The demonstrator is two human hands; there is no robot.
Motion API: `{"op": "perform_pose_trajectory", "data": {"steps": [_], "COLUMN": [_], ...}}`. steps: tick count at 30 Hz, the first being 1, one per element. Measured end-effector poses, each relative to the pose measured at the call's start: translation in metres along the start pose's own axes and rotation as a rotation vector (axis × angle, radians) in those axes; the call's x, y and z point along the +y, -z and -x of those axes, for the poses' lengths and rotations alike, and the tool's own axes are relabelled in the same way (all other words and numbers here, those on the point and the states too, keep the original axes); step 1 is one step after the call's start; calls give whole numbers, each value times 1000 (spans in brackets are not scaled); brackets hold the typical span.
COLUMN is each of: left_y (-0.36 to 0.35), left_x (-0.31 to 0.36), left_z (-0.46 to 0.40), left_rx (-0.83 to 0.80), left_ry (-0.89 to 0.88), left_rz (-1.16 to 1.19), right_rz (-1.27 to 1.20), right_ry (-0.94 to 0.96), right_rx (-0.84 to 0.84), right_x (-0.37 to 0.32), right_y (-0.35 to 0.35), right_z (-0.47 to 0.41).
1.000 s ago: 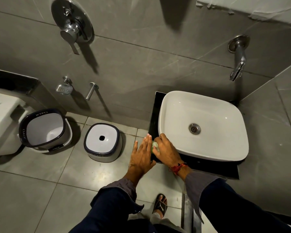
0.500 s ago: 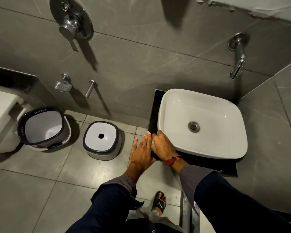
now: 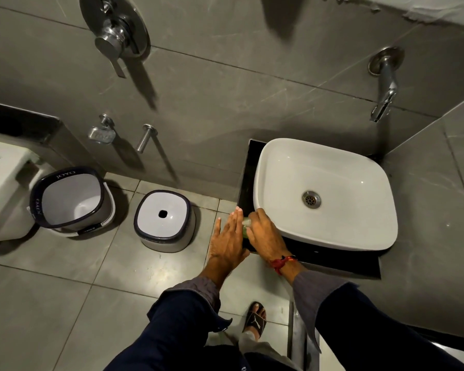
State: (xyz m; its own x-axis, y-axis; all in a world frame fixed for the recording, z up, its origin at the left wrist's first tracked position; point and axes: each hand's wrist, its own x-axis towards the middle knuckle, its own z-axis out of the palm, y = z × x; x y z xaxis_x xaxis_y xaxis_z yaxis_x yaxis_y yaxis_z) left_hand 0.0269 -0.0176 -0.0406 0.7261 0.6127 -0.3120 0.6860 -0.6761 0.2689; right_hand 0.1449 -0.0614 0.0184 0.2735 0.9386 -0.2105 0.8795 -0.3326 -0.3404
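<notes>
My right hand (image 3: pixel 265 235) curls round a small pale green object (image 3: pixel 245 223) at the front left corner of the black counter (image 3: pixel 332 259), just beside the white basin (image 3: pixel 324 194). Most of the object is hidden under the fingers, so I cannot tell what it is. My left hand (image 3: pixel 229 241) lies flat with straight fingers right beside it, at the counter's left edge, its fingertips touching the object.
A wall tap (image 3: pixel 385 84) hangs above the basin. On the floor to the left stand a white stool (image 3: pixel 164 219) and a white bucket (image 3: pixel 70 199), next to a toilet (image 3: pixel 3 188). A shower mixer (image 3: pixel 115 36) is on the wall. My sandalled foot (image 3: pixel 255 318) is below.
The hands have stayed at the counter corner. The right hand's fingers have shifted a little over the green object, which shows again between the hands.
</notes>
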Motion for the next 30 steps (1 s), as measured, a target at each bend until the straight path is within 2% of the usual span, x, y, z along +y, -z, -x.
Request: {"op": "perform_pose_trajectory", "data": {"steps": [5,8,12,16,22,26,30], "left_y": [1,2,4,4,7,7,8], "left_x": [2,2,2,3,5,7,7], "left_z": [-1,-1,0,0,2,2,2], "left_rx": [-9,-8,-5,-26,-15,-19,-32], "left_ry": [1,3,8,1,12,15,11], "left_rz": [-28,-16,-26,-52,-10,-23,-27], "right_rz": [59,-4,39,86,-105,-80,-88], "right_ry": [-121,-105,-67,-186,-253,-201,-272], "right_rx": [60,65,30,55,140,96,136], "right_x": [-6,-5,0,-7,-12,-7,-9], "right_y": [0,-3,-6,-4,-10,-13,-12], "right_z": [-2,0,-2,-4,1,0,0]}}
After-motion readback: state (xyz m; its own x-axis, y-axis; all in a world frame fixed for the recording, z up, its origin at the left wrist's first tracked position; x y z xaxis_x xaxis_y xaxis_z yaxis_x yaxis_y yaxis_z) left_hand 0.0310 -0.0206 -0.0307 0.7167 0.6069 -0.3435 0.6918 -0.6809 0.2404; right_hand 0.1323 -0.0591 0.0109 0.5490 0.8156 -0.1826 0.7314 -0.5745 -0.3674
